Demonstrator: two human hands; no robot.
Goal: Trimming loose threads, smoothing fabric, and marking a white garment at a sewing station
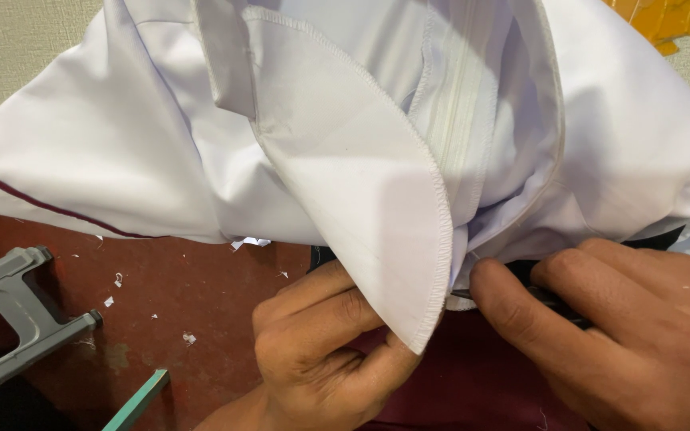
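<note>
A white garment (345,144) with overlocked seam edges and a thin maroon piping line at its left fills the upper view. My left hand (321,343) pinches the lower tip of a hanging white flap between thumb and fingers. My right hand (624,335) grips a slim dark metal tool (521,294), probably small scissors or snips, with its tip at the seam just right of the flap's edge. A white zipper (457,120) runs up inside the garment above the hands.
A dark red floor (177,295) with scattered white fabric scraps lies below. A grey metal frame (17,319) stands at the lower left, and a green strip (137,403) sits by the bottom edge. Maroon cloth (473,383) lies under my hands.
</note>
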